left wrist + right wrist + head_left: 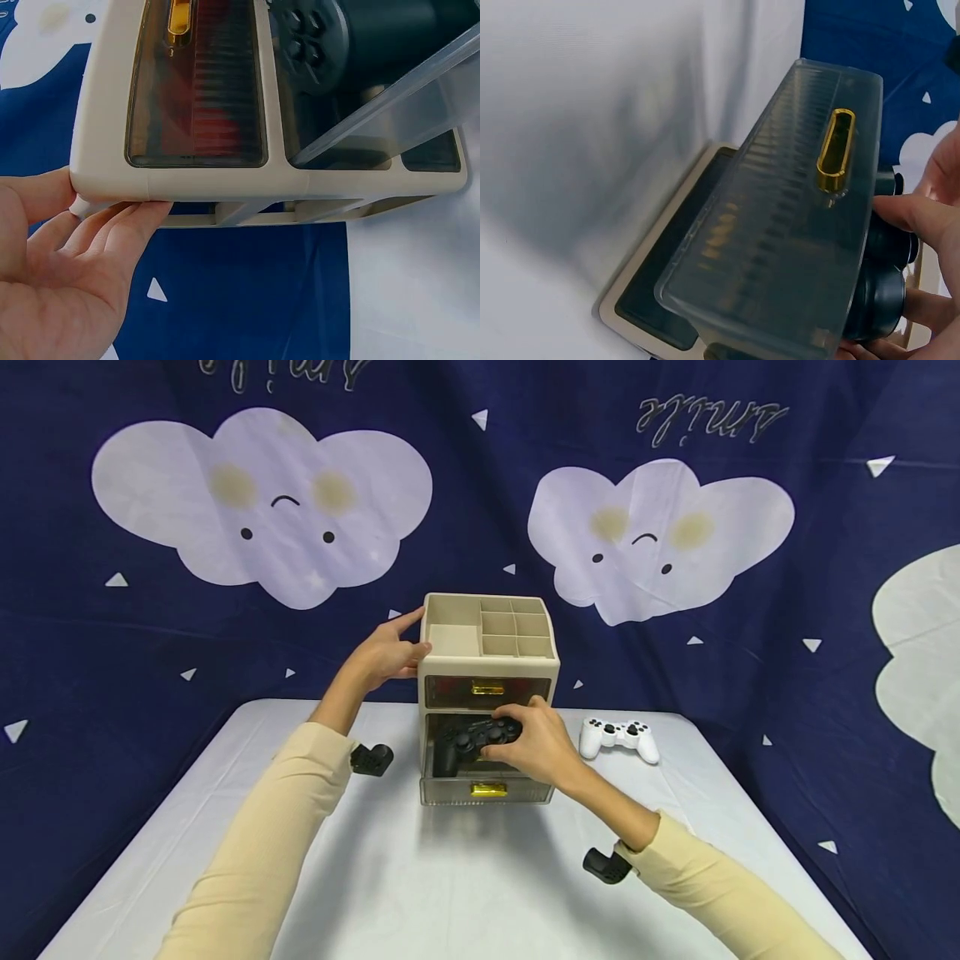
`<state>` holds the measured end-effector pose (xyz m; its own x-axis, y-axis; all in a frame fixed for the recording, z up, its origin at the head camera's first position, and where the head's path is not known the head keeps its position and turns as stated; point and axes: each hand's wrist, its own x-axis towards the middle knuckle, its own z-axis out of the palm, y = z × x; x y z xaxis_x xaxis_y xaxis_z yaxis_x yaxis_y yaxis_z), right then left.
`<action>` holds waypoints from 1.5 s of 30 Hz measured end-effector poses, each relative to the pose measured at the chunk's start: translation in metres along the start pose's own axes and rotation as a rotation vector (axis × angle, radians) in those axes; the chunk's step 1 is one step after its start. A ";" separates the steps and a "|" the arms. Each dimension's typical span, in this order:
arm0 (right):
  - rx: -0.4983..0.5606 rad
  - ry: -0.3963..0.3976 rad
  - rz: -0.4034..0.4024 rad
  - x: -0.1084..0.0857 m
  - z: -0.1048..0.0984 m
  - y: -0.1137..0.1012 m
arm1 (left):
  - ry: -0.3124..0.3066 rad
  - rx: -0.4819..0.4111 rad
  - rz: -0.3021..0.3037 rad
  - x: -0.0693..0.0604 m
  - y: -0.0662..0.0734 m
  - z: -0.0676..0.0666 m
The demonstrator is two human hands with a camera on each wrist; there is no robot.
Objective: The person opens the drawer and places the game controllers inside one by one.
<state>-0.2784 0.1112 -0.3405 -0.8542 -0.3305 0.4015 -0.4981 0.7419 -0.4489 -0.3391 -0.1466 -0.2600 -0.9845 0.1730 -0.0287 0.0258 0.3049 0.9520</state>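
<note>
A beige desk organizer (487, 667) with smoky clear drawers stands at the table's far side. Its middle drawer (447, 792) is pulled out, and a black game controller (463, 743) sits in it, tilted with one grip downward. My right hand (538, 743) holds the controller's right end between thumb and fingers. In the right wrist view, the drawer front hides part of the black controller (877, 296). My left hand (384, 653) grips the organizer's upper left edge; the left wrist view has the thumb at the top corner and the fingers (124, 232) against the side wall.
A white game controller (618, 737) lies on the white-covered table (375, 877), right of the organizer. The upper drawer (450, 692) is closed, with something red behind its front. A dark blue curtain (480, 527) with clouds hangs close behind.
</note>
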 end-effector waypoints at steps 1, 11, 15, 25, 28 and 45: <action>-0.003 -0.004 -0.003 0.000 0.001 0.000 | 0.000 -0.003 0.000 0.000 0.000 0.000; -0.021 -0.010 0.001 0.000 0.012 0.000 | -0.008 -0.016 0.002 -0.001 0.002 -0.001; -0.028 -0.009 -0.002 0.000 0.014 0.001 | -0.004 -0.010 0.000 0.000 0.002 0.000; -0.056 -0.034 0.005 0.000 0.018 0.008 | -0.004 -0.008 -0.003 0.000 0.003 0.000; -0.064 -0.055 0.015 -0.001 0.018 0.009 | -0.003 -0.009 -0.006 0.000 0.003 -0.001; -0.110 -0.177 -0.004 0.001 0.016 0.015 | 0.014 0.023 -0.010 -0.002 0.002 0.001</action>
<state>-0.2893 0.1121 -0.3595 -0.8699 -0.4236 0.2526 -0.4905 0.7964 -0.3537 -0.3366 -0.1460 -0.2587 -0.9870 0.1569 -0.0337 0.0199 0.3281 0.9444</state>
